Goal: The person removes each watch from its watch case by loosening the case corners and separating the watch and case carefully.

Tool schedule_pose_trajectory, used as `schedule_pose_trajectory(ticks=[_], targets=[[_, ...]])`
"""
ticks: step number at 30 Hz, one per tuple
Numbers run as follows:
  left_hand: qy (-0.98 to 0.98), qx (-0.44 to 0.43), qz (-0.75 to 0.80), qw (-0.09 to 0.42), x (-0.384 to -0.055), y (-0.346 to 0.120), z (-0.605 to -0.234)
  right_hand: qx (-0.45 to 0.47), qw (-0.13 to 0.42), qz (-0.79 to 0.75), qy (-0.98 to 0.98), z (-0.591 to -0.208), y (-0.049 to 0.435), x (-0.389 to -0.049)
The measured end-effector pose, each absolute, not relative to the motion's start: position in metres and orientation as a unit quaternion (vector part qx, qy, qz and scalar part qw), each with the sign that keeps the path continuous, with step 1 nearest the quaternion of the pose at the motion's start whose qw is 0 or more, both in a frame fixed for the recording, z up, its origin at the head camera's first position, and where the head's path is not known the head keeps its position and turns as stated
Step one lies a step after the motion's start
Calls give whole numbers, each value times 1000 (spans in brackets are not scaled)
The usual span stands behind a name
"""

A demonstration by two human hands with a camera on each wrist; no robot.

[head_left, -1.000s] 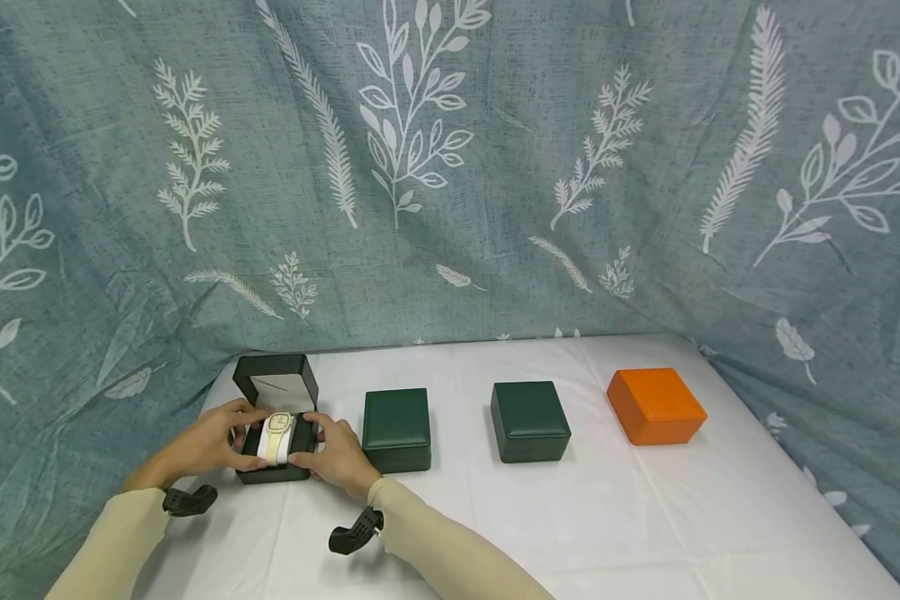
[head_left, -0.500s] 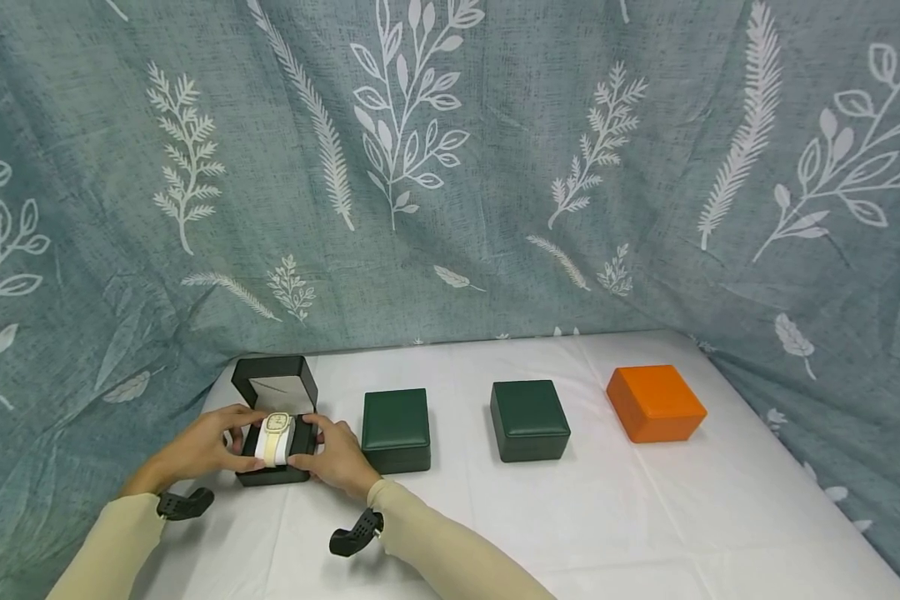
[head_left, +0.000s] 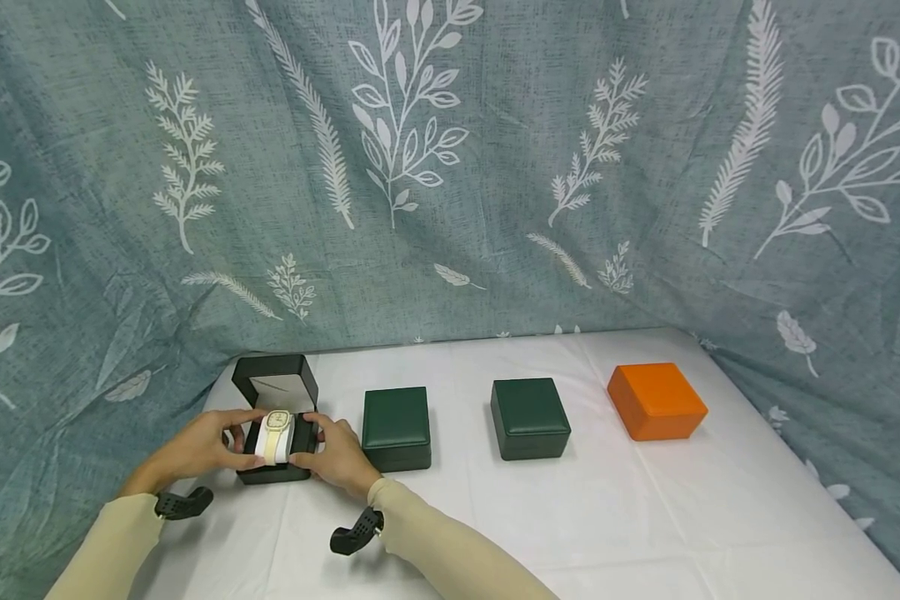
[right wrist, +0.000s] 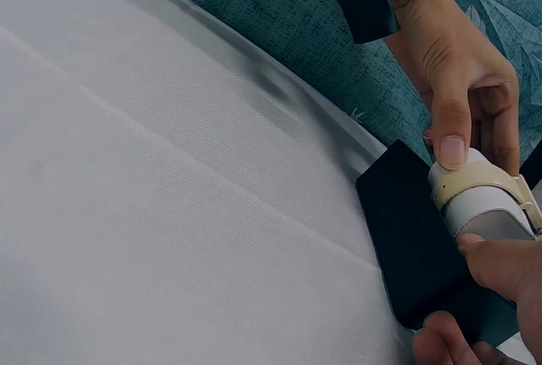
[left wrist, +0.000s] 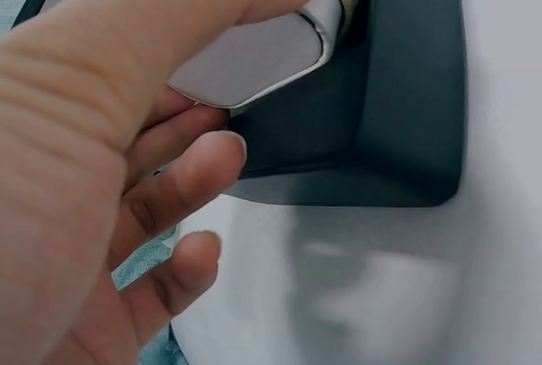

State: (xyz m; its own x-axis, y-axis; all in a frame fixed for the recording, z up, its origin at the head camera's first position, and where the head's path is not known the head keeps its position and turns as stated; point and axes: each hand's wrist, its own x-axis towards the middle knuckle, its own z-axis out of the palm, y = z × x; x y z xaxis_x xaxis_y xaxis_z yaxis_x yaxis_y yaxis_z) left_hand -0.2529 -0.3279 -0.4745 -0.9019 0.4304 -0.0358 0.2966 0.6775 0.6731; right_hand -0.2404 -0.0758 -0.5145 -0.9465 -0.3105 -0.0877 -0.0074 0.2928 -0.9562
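Note:
A watch [head_left: 277,421] with a pale yellow strap is wrapped round a white cushion [head_left: 285,442]. It sits at the opening of a black watch box [head_left: 273,475] whose lid stands up. My left hand [head_left: 202,443] pinches the cushion from the left, its thumb near the strap; the lower fingers are spread in the left wrist view. From the right, my right hand [head_left: 339,454] grips the box's side, while its thumb [right wrist: 495,265] touches the cushion's grey end. How deep the cushion sits cannot be told.
Two closed dark green boxes, one nearer [head_left: 396,425] and one farther right [head_left: 529,417], stand on the white tablecloth [head_left: 540,533]. An orange box [head_left: 656,402] stands at the far right. Behind the table hangs a blue-green leaf-patterned curtain [head_left: 495,183].
Both hands keep their places at the watch and box. The watch and cushion shift only very slightly; the boxes stay put.

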Motion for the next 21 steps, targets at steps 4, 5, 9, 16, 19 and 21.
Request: schedule_pose_trajectory(ticks=[4,5,9,16,19,21], targets=[[909,200,355,94,-251,-328,-473,-100,131,-586,793,-514,-76,-239],[908,199,356,93,-250,-328,-473,-100,131,-586,793,-513,-76,-239],[906,199,363,91,-248,-329,-472,-101,131,-587,792,-513,-76,-238],[902,198,373,93,-246,-329,-470,-109,126,-581,797,-512,-75,-238],[902,199,373,91,-245,-329,-471,-109,128,-581,796,-512,-74,-237],[902,200,373,88,-244,-330,-471,-108,129,-583,795,-512,-75,-237]])
